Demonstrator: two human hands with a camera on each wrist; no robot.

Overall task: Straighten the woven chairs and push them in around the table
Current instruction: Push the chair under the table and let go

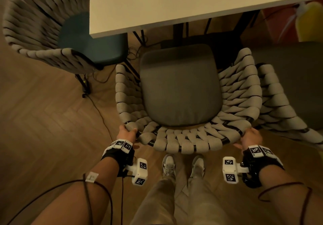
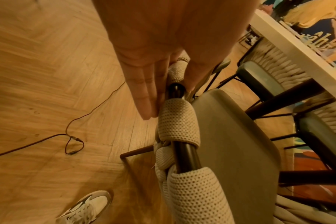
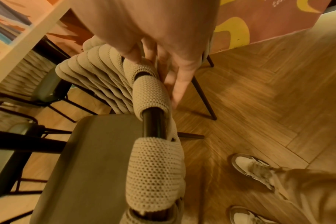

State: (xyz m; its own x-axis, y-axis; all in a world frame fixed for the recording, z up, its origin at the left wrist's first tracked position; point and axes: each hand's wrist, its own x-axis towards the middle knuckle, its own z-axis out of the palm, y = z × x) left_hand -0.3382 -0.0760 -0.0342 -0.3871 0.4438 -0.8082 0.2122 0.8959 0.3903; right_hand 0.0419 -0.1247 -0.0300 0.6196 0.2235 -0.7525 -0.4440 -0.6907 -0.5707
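- Standing right behind the middle woven chair (image 1: 188, 137), both hands on the top rail of its curved back.
- Left hand (image 1: 126, 133) is on the left end of the rail. In the left wrist view the fingers (image 2: 144, 97) run pretty much straight down the outer side of the rail, thumb on the inner side, so the bar sits between them. Loose grip, not a clenched fist.
- Right hand (image 1: 250, 136) is on the right end of the rail. From the right wrist view its fingers (image 3: 179, 84) lie along the outside of the woven wraps and the thumb comes over the top. Same deal, a wrapped-around hold on the rail.
- The chair faces the bench (image 1: 174, 2). The front edge of its grey seat cushion (image 1: 180, 85) is near the bench edge, but most of the seat is out in the open.
- Second woven chair (image 1: 40, 25) sits at the bench corner to the left, turned at an angle, with its teal cushion (image 1: 90, 44) partly under the bench top.
- A third woven chair (image 1: 279, 102) is just beside the right side of the held one, and looks like it's touching or nearly so. Can't tell for sure.
- Person's sneakers (image 1: 183, 165) are planted just behind the chair on the herringbone wood floor (image 1: 43, 120).
- A thin cable (image 1: 101, 113) trails across the floor on the left.
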